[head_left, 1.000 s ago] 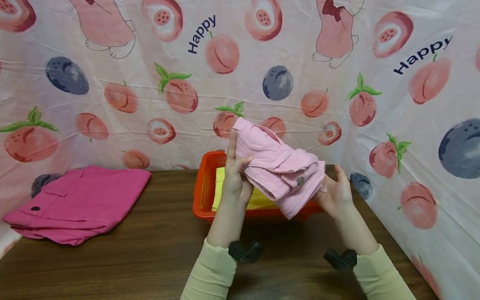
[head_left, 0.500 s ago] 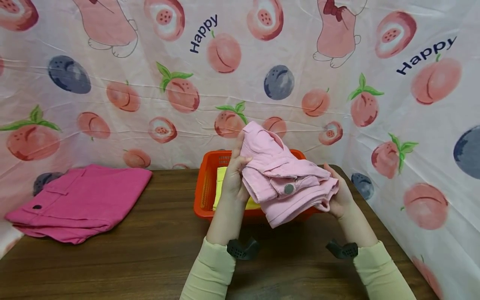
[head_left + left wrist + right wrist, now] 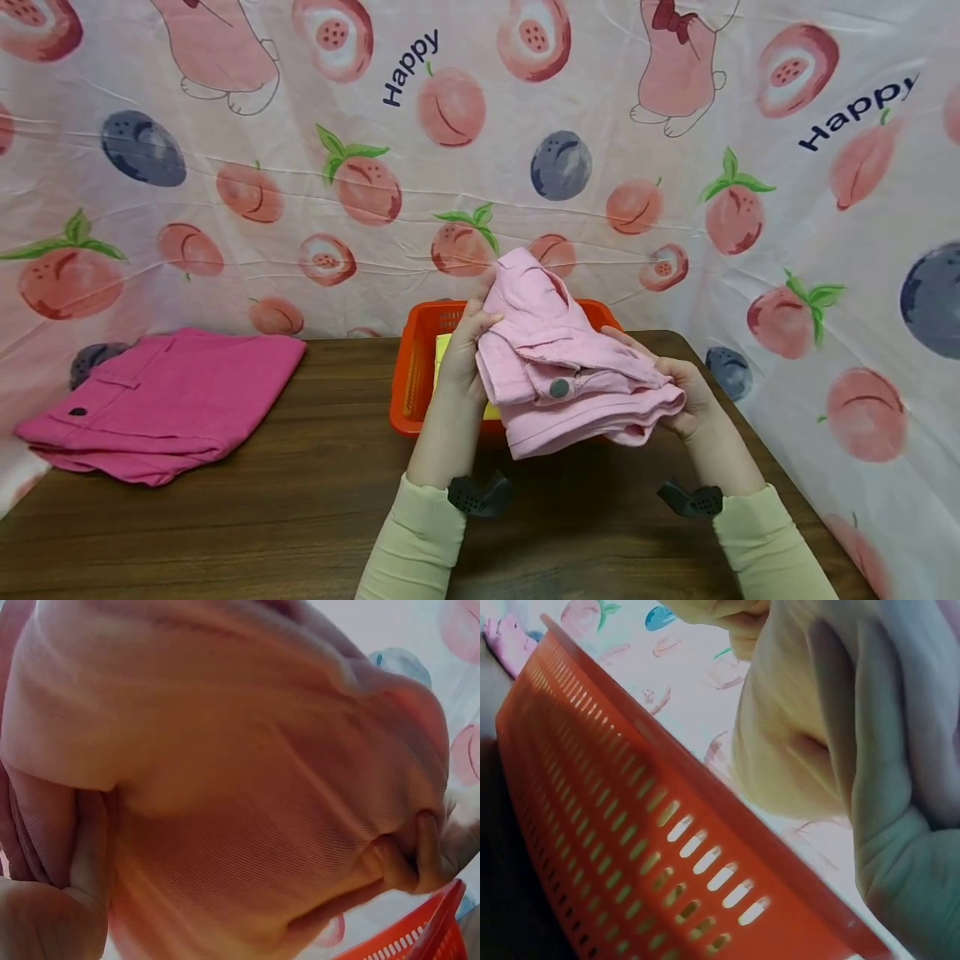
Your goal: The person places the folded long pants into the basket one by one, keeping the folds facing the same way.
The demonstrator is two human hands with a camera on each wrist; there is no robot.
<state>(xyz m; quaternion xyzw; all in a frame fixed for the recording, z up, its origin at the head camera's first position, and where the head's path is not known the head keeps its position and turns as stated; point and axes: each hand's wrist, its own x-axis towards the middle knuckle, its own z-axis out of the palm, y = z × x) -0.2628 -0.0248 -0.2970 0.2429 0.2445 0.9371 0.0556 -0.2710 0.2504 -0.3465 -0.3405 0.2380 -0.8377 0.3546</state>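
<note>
Holding the pale pink garment (image 3: 570, 358) well here looks like a matter of keeping its loose layers together in the air above the red basket (image 3: 408, 379). The left hand (image 3: 467, 350) grips one side of it, thumb in front and fingers behind. The right hand (image 3: 688, 400) holds the other end, fingers curled onto the cloth. A firm pinch through all layers at both ends should serve best, since the lower edges hang in separate folds that could slip or fan out. Drawing the hands gently apart would probably smooth the creases near the round button (image 3: 559, 388); lifting clear of the basket's rim would avoid snagging.

Inside the basket, partly hidden, is yellow cloth (image 3: 442, 345). Left of the basket, on the counter (image 3: 225, 533), lies a folded magenta garment (image 3: 187, 392).

The only readable writing is on the printed sheet (image 3: 468, 179) behind the basket: "Happy" (image 3: 411, 68) above it, and another "Happy" (image 3: 857, 114) high to its right. No brand or label can be made out on either garment.
</note>
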